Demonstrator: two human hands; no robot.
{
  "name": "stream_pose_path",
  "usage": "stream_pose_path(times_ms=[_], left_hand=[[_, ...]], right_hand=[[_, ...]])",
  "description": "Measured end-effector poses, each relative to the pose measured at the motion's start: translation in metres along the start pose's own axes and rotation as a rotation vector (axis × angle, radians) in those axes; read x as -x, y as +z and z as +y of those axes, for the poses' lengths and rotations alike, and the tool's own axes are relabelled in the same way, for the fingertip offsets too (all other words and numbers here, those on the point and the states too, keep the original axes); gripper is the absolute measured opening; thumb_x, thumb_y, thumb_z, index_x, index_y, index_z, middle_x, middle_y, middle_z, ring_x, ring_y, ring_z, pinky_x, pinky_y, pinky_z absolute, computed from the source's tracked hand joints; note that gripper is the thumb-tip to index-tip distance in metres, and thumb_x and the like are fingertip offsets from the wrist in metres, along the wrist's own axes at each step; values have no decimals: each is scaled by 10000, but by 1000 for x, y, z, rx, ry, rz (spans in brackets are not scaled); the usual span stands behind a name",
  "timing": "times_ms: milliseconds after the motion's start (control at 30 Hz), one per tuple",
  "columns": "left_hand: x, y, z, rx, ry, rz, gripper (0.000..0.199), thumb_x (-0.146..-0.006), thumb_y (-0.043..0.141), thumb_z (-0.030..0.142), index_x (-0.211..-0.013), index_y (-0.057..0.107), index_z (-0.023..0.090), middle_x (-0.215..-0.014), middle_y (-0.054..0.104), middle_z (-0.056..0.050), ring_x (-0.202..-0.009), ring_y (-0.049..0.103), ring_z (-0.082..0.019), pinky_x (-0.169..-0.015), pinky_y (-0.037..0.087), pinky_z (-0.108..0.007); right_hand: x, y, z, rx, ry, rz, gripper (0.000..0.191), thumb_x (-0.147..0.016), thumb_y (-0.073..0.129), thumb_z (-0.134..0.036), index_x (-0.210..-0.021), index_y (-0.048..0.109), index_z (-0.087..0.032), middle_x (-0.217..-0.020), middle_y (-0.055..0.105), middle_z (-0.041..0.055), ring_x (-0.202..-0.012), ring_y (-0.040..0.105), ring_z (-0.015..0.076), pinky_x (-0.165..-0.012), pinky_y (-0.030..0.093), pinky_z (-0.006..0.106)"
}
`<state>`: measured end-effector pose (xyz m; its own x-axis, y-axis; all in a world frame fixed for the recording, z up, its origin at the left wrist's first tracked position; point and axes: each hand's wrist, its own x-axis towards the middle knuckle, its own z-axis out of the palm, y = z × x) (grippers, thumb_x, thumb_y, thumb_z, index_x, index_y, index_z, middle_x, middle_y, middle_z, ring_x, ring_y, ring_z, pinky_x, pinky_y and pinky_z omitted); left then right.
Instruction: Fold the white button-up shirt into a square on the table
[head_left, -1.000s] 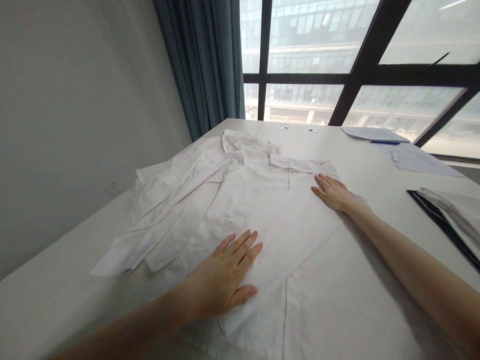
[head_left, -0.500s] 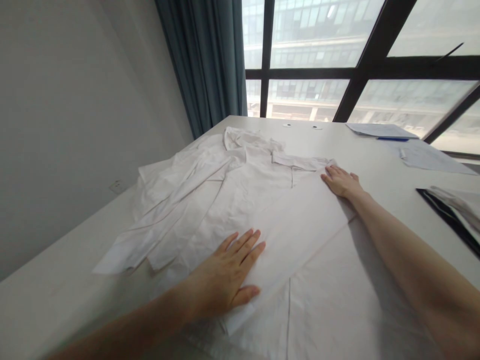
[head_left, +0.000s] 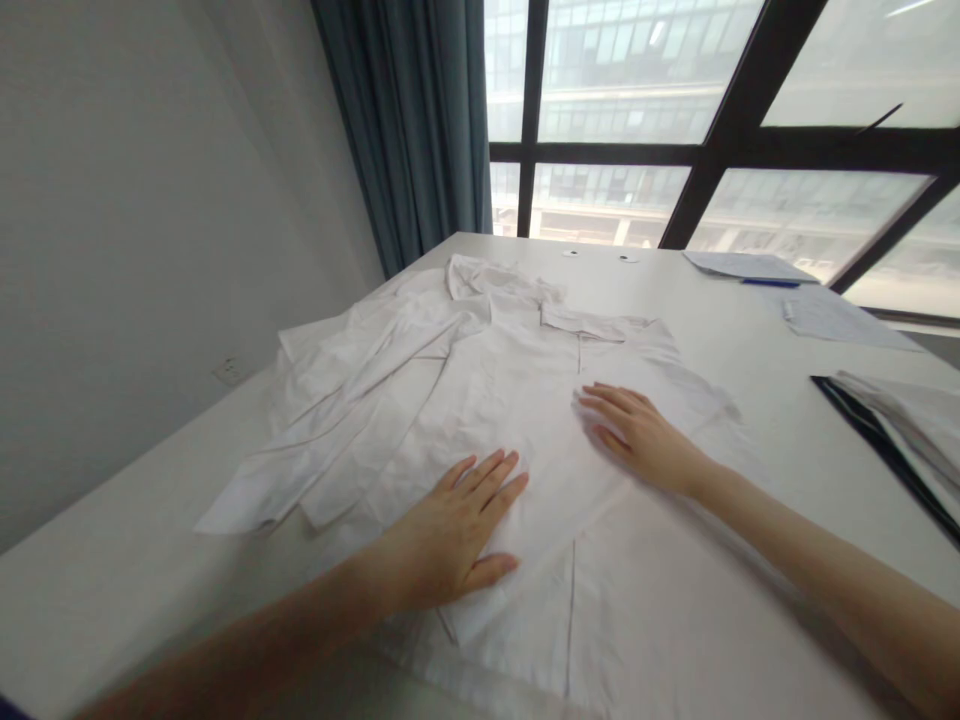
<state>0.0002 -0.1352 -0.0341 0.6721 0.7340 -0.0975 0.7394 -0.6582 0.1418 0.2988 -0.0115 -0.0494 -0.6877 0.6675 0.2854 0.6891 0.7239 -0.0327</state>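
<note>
A white shirt (head_left: 517, 370) lies spread over the table, its collar part at the far end and one sleeve (head_left: 300, 470) stretched toward the left edge. Flat on the cloth, near the lower middle, rests my left hand (head_left: 457, 540) with its fingers apart. My right hand (head_left: 637, 430) is farther up and to the right, over the front of the shirt, fingers stretched out and holding nothing. Whether its palm presses the cloth or hovers just above it, I cannot tell. Folds and seams run across the fabric around both hands.
The white table (head_left: 127, 570) borders a grey wall (head_left: 112, 250) on the left. Papers (head_left: 847, 315) and a blue pen (head_left: 771, 283) lie at the far right. Nearer, a black-edged item with pale cloth (head_left: 900, 420) rests at the right. Behind are a blue curtain (head_left: 416, 120) and windows.
My right hand has left the shirt's far right edge and moved left and nearer, toward the middle of the cloth. My left hand stays almost where it was.
</note>
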Motion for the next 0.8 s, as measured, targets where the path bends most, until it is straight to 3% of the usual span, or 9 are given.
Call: stream_pose_path(times_ms=[67,133,300,400,533,667,800], left_hand=[[0,0,0,-11,-2,-2,670,-978,445,472,-1534,230,165,-1636,165,-142,-1520,104,-272,-1215,143,-466],[-1,0,1,-20,-6,-13,665,-984,432,466,-1536,225,158,-1637,158,-142,-1521,99,-270,-1213,142,-466],[0,0,-1,-2,-6,-15,666,-983,435,473,-1536,233,161,-1633,179,-140,-1518,117,-270,-1212,145,-470],[0,-1,-6,51,20,17,676,-963,487,493,-1521,281,170,-1621,228,-143,-1502,188,-283,-1202,191,-477],[-4,0,-21,183,44,205,489,-999,436,396,-1443,403,195,-1489,467,-122,-1382,406,-251,-1153,306,-445],[-12,3,-38,264,-137,472,297,-976,390,230,-1199,559,131,-1172,631,-124,-1129,551,-239,-1018,427,-418],[-14,3,-44,210,-223,517,152,-932,472,238,-897,597,160,-952,633,-87,-958,555,-251,-904,450,-429]], right_hand=[[16,0,-14,-80,-2,-91,476,-1024,332,-401,-1444,453,-211,-1510,472,95,-1412,389,230,-1135,333,456],[31,2,-5,-91,89,-126,524,-1021,314,-453,-1490,399,-235,-1545,424,84,-1435,353,247,-1147,310,501],[61,6,74,36,459,-37,555,-986,308,-485,-1445,477,-223,-1517,459,105,-1408,396,296,-1126,337,538],[71,7,103,67,501,58,537,-973,323,-469,-1381,543,-198,-1452,532,133,-1342,487,295,-1095,394,509],[74,5,102,69,453,116,490,-978,323,-418,-1280,611,-159,-1371,600,152,-1278,548,281,-1076,426,465],[72,0,93,81,442,169,438,-978,336,-375,-1180,656,-154,-1265,663,154,-1168,617,286,-1014,472,464],[74,-2,92,97,441,194,404,-969,369,-361,-1187,651,-170,-1241,670,147,-1155,616,311,-993,465,519]])
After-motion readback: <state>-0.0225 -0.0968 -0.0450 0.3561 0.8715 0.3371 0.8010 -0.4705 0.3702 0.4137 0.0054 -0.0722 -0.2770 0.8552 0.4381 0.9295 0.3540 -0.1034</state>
